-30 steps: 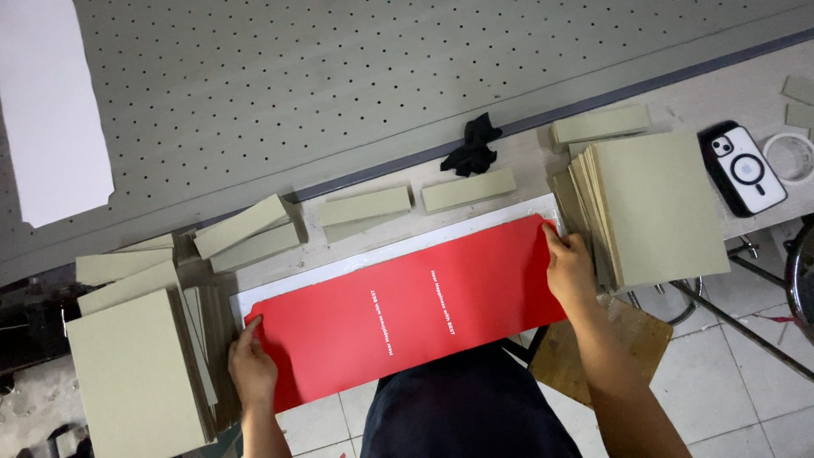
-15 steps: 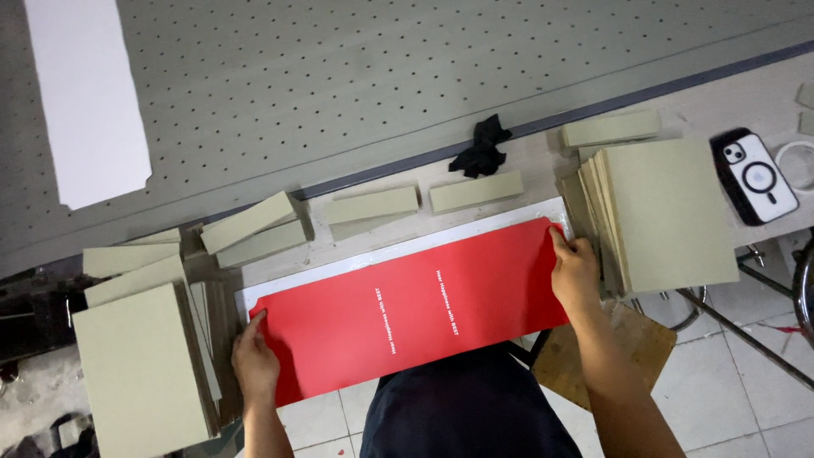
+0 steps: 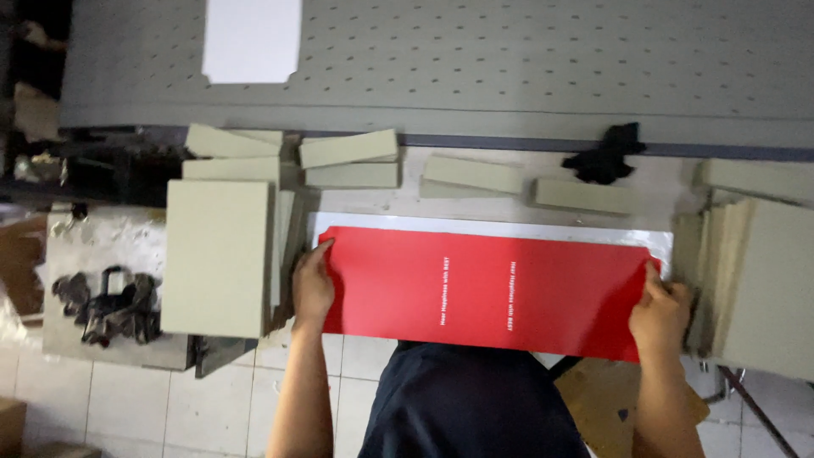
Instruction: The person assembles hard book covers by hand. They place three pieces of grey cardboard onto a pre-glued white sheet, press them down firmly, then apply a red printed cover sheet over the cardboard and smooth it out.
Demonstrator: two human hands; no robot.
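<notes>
Shifted rightward since before, both hands pinch one red sheet (image 3: pixel 483 288): left hand (image 3: pixel 312 284) grips its left end, right hand (image 3: pixel 660 312) its right end; two grey board stacks flank it.

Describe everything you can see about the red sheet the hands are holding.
The red sheet is a long, flat rectangle, seemingly glossy card or paper, with two short lines of small white print across its middle. It lies on a white sheet at the table's near edge. The left hand holds its left end, the right hand its right end.
</notes>
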